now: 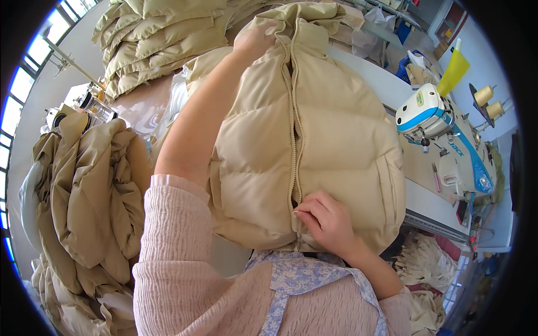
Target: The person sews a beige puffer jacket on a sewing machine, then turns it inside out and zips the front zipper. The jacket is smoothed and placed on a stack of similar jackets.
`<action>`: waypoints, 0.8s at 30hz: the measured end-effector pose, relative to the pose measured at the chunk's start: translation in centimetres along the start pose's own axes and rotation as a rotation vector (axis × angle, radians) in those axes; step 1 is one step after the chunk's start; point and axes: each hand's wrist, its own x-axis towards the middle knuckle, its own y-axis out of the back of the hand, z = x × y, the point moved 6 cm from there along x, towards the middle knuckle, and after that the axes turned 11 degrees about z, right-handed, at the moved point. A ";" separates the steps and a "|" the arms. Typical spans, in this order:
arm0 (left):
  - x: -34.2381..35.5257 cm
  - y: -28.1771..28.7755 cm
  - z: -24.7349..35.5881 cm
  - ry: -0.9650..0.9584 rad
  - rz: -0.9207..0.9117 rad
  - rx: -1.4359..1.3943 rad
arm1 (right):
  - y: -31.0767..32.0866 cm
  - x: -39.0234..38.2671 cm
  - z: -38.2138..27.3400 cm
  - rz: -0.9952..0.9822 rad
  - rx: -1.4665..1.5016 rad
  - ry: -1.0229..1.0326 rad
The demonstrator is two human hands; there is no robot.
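Note:
A beige puffer jacket [347, 140] lies front up before me, its collar at the far end and its hem against my body. The zipper [293, 129] runs down its middle, with the two toothed edges close together and a narrow dark gap between them. At the far end, my left hand [255, 41] is closed on the jacket beside the collar; its fingertips are partly hidden. Near the hem, my right hand [325, 220] pinches the zipper's right edge between thumb and fingers. Just below it, the zipper's bottom end [297, 244] shows at the hem.
A white and blue sewing machine [443, 131] stands to the right, with thread cones [488, 101] behind it. Beige padded pieces [162, 42] are stacked at the far left. Loose beige fabric [92, 190] hangs at the near left. White cloth pieces [426, 260] lie low at the right.

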 end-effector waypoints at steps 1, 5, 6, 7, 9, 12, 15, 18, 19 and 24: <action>-1.4 1.3 0.7 0.010 -0.022 -0.009 | -0.1 0.1 0.0 -0.009 0.020 -0.009; -10.6 4.3 4.8 0.024 -0.453 0.196 | 0.1 0.6 -0.3 -0.018 0.059 -0.031; -13.9 4.4 6.0 -0.033 -0.531 0.265 | 0.1 0.7 -0.3 -0.029 0.068 -0.051; -16.8 4.5 7.5 -0.163 -0.526 0.382 | 0.1 0.8 -0.2 -0.038 0.076 -0.079; -21.0 3.5 9.1 -0.223 -0.663 0.428 | 0.1 1.0 -0.2 -0.065 0.103 -0.085; -23.5 2.7 10.1 -0.096 -0.657 0.073 | 0.3 1.2 -0.2 -0.089 0.168 -0.153; -22.1 3.4 10.3 -0.126 -0.428 -0.047 | 1.2 1.6 -0.8 -0.025 0.205 -0.143; -20.0 4.6 10.2 -0.154 -0.250 0.039 | 2.2 1.4 -2.4 0.005 0.116 0.000; -19.2 5.0 10.4 -0.171 -0.179 0.048 | 2.5 1.0 -3.1 0.007 0.072 0.062; -15.8 4.9 9.5 -0.144 -0.091 0.093 | 3.0 -4.3 -6.6 -0.040 0.069 0.270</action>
